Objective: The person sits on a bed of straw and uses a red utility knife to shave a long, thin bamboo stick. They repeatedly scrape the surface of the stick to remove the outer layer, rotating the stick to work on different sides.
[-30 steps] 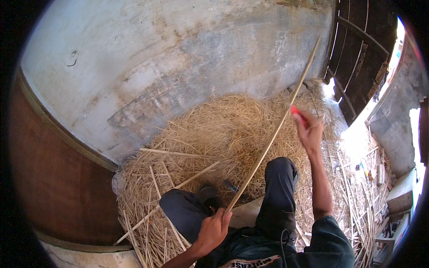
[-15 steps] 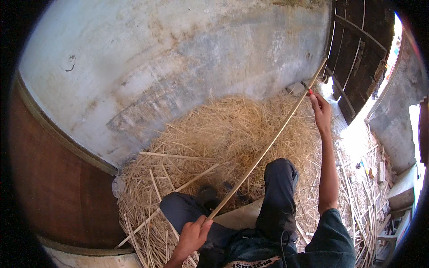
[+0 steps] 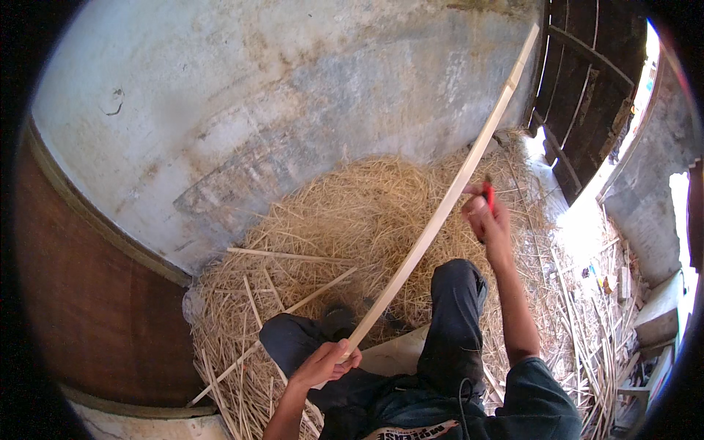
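A long pale bamboo strip [image 3: 433, 231] slants from my lap up toward the far right, its broad face showing and its far end in front of the wall. My left hand [image 3: 328, 363] grips its near end, fingers wrapped round it above my left thigh. My right hand [image 3: 489, 220] is beside the strip's middle, closed on a small red tool [image 3: 489, 194] with a dark tip. The fingers are slightly blurred, and most of the tool is hidden in them. Whether a fingertip touches the strip, I cannot tell.
Straw-like shavings [image 3: 367, 198] heap up against the stained wall [image 3: 293, 95]. Several loose strips [image 3: 308, 297] lie left of my knees, more [image 3: 579, 337] at right. A brown panel [image 3: 103, 293] stands at left, a dark plank door [image 3: 594, 88] at far right.
The strip has turned from its narrow edge to its broad face, and its far end has risen. My right hand has come from near the far end down and inward, toward the middle.
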`<state>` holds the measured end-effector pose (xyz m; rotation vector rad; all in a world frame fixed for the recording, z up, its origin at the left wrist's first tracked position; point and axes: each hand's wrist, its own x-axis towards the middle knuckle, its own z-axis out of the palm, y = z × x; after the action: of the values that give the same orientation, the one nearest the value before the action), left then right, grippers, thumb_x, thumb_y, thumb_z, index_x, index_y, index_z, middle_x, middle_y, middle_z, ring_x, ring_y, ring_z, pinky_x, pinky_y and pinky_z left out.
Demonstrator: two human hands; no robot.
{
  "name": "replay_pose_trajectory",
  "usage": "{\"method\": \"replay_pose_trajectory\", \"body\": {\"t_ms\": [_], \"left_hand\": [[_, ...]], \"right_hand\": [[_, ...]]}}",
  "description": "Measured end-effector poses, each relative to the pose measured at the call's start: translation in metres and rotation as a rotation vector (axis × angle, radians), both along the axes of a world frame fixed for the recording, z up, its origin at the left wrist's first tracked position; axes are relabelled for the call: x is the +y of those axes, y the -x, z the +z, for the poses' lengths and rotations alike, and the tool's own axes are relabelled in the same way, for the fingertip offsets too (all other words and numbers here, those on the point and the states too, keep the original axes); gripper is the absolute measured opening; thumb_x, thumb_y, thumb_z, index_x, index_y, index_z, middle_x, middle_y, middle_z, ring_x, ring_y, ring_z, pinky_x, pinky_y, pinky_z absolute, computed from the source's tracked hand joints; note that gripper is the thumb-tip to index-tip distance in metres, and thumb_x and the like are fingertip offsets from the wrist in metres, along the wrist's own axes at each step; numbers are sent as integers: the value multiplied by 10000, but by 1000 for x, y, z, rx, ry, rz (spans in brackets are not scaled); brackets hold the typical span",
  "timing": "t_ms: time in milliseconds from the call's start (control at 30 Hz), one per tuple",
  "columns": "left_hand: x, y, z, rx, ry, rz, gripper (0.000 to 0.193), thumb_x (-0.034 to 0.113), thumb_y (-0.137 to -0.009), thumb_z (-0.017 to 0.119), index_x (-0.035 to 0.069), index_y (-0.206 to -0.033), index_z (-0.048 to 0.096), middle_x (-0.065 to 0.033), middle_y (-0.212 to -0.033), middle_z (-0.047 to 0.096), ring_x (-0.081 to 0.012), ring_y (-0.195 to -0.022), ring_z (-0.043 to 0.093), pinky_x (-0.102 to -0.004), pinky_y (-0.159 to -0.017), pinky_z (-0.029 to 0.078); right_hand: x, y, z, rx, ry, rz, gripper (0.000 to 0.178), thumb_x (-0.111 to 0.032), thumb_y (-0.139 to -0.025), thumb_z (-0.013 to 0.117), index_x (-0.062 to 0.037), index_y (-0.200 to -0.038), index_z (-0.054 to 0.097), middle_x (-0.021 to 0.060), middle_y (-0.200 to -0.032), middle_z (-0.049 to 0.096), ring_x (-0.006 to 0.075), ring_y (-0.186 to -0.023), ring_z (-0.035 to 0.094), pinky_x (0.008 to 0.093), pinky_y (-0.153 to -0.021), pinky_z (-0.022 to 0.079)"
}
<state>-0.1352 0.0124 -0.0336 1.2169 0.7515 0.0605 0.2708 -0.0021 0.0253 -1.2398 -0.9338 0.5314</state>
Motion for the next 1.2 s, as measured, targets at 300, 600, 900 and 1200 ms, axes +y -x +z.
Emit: {"method": "replay_pose_trajectory", "body": {"t_ms": [300,600,900,1200], "left_hand": [[0,-52,-13,-204,21,-92,678,606,-1101,331,-8,-1199,602,-4,-816,535,-55,-617,505,-229,-609,464],[12,-86,22,-327,-23,-177,640,540,-1117,362,-36,-1332,538,16,-761,513,-45,-640,499,-236,-603,450],[0,-102,25,-184,-567,140,545,507,-1122,375,11,-1125,601,53,-611,367,-63,-525,337,-294,-493,301],[-12,-114,44,-13,-934,246,423,372,-1122,450,-33,-1061,557,-219,-620,529,-459,-586,584,-490,-539,416]], "right_hand": [[0,53,-8,131,22,6,335,-262,-973,743,13,-1165,736,-6,-942,685,87,-826,603,275,-784,485],[7,61,-1,67,-15,28,314,-269,-989,720,10,-1132,735,8,-925,690,89,-836,598,283,-777,479],[-33,67,-22,-510,47,8,300,-331,-941,739,-56,-1061,737,93,-822,686,233,-705,691,350,-655,523],[-46,91,-16,-939,-52,60,331,-308,-817,845,-156,-1102,772,18,-795,688,226,-628,680,338,-552,522]]}}
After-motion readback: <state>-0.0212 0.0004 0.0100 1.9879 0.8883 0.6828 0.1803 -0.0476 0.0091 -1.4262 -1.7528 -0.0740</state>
